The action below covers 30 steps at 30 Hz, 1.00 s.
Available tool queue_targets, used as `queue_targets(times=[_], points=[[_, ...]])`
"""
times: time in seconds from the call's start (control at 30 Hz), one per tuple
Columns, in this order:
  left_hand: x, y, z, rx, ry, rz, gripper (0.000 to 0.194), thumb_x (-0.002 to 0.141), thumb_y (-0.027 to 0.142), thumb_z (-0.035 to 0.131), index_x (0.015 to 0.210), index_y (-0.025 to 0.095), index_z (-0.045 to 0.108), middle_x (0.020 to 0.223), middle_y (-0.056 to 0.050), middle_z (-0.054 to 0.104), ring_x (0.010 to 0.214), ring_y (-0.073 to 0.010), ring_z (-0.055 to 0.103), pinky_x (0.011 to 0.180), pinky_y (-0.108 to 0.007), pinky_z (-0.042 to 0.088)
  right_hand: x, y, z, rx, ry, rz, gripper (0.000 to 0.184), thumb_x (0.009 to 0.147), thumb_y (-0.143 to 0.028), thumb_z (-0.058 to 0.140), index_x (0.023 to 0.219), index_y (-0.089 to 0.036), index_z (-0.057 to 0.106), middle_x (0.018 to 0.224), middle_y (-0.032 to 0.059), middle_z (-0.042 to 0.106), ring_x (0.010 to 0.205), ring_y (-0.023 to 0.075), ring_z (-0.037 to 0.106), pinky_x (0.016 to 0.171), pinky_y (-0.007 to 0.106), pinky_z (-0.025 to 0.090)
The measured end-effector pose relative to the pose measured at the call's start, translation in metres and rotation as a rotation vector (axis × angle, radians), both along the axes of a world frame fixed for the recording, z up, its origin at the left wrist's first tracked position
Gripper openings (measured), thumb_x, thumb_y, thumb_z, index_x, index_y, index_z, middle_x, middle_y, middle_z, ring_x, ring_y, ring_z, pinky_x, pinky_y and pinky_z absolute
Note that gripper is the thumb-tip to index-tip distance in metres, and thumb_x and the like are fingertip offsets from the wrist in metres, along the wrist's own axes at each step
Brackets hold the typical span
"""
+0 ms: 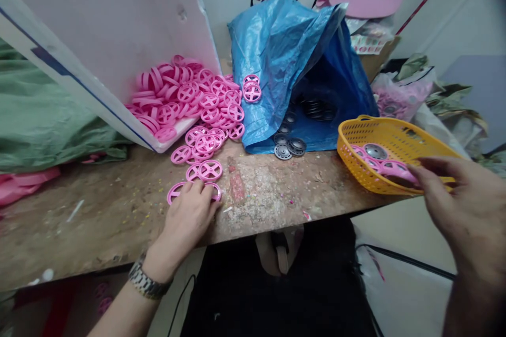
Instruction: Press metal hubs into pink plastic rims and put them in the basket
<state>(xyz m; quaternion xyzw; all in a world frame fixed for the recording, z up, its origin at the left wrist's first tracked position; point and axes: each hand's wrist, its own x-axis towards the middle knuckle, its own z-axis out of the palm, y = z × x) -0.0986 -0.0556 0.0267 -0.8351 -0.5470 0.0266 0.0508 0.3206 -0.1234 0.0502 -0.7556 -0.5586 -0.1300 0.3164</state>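
My left hand (193, 205), with a metal-band watch on the wrist, reaches the front of the bench. Its fingers are curled over a pink spoked wheel ring (215, 192), the thumb near its right edge; part of the ring is hidden. Another pink ring (174, 192) shows at its left side. At the right, my right hand (462, 195) is over the near rim of a yellow perforated basket (379, 181), thumb and fingers apart. Inside the basket are pink wheels (395, 168) and a grey disc (375, 151). The right hand's fingertips are partly hidden.
A heap of pink rings (185, 92) spills from a tipped white foam box (118, 10). Beside it a blue plastic bag (269, 37) lies open with grey discs (296, 146) at its mouth. Green fabric (39, 110) is left; bagged items (403, 95) stand behind the basket.
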Motion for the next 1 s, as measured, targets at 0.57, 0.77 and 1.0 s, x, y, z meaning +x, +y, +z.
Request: queue_targets(times=[0.57, 0.77, 1.0], points=[[0.057, 0.005, -0.02, -0.071, -0.369, -0.238, 0.026, 0.091, 0.025, 0.063, 0.114, 0.015, 0.057, 0.12, -0.014, 0.057, 0.119, -0.0306, 0.051, 0.097, -0.046, 0.049, -0.088, 0.126, -0.048, -0.185, 0.13, 0.427, 0.029, 0.093, -0.028, 0.053, 0.113, -0.015, 0.069, 0.115, 0.014, 0.071, 0.11, 0.0292, 0.063, 0.099, 0.043, 0.046], [0.059, 0.008, -0.029, -0.012, -0.322, -0.142, 0.051, 0.085, 0.038, 0.071, 0.126, 0.015, 0.052, 0.129, -0.017, 0.056, 0.124, -0.0355, 0.049, 0.1, -0.05, 0.047, -0.089, 0.166, -0.063, -0.437, -0.092, 0.258, 0.038, 0.094, -0.037, 0.054, 0.123, -0.013, 0.066, 0.122, 0.02, 0.067, 0.113, 0.0331, 0.06, 0.09, 0.042, 0.048], [0.055, 0.012, -0.037, 0.001, -0.434, -0.167, 0.053, 0.086, 0.031, 0.069, 0.131, 0.011, 0.049, 0.126, -0.019, 0.058, 0.121, -0.0362, 0.051, 0.099, -0.053, 0.048, -0.087, 0.17, -0.067, -0.445, -0.11, 0.224, 0.03, 0.098, -0.033, 0.049, 0.11, -0.018, 0.071, 0.106, 0.0161, 0.074, 0.099, 0.0286, 0.067, 0.08, 0.035, 0.048]])
